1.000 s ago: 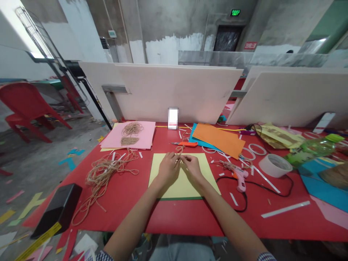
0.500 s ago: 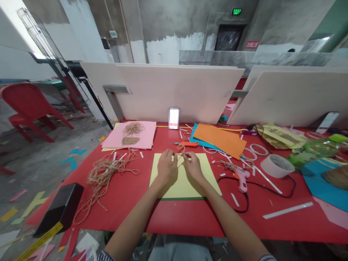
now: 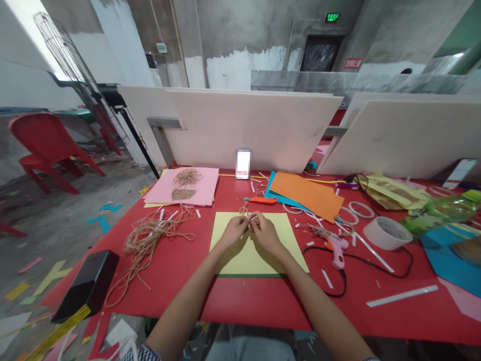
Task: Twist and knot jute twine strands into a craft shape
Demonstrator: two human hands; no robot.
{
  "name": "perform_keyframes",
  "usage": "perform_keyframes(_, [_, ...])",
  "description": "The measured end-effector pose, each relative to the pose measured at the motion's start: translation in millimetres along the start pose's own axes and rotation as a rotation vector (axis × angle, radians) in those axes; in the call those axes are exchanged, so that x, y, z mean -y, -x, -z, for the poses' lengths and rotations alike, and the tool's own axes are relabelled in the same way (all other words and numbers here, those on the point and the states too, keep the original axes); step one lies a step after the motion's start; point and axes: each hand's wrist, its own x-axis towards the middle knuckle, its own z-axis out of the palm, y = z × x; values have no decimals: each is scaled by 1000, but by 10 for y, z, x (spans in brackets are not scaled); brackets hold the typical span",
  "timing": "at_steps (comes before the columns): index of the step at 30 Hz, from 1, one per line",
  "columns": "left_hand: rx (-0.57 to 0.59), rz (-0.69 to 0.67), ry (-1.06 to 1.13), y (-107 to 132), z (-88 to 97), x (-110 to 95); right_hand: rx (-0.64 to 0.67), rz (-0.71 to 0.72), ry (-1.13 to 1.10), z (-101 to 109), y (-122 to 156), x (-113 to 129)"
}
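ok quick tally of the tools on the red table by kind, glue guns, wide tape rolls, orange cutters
glue gun: 1
wide tape roll: 1
orange cutter: 1
total: 3

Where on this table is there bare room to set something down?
Bare red table runs along the near edge, below the yellow sheet, and between that sheet and the twine tangle. Right of the sheet is crowded: glue gun, tape roll, paper strips. Left hand and right hand pinch twine above it.

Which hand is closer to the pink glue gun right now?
Right. The right hand sits left of the glue gun, over the yellow sheet; the left hand is farther left.
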Motion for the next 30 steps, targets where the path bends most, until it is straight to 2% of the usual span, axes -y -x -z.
perform_keyframes(5, [29,-12,121,-8,8,21,45,-23,-158,14,-14,-18])
perform_keyframes(13, [-1,-82,238,19,45,-100,74,-9,-416,30,-70,-66])
perform_keyframes(15, [-44,-76,175,22,65,-119,57,-19,-328,53,-75,-77])
perform_keyframes(18, [-105,-59,22,32,90,-127,-24,-2,-30,103,-71,-89])
perform_keyframes(22, [-147,-7,-156,51,77,-129,-217,187,344,124,-41,-71])
perform_keyframes(24, [-157,24,-169,54,59,-132,-289,310,474,99,-15,-50])
perform_keyframes(27, [-160,50,-64,42,44,-119,-290,428,619,32,27,-27])
perform_keyframes(30, [-199,47,37,24,41,-83,-210,488,683,-34,52,-25])
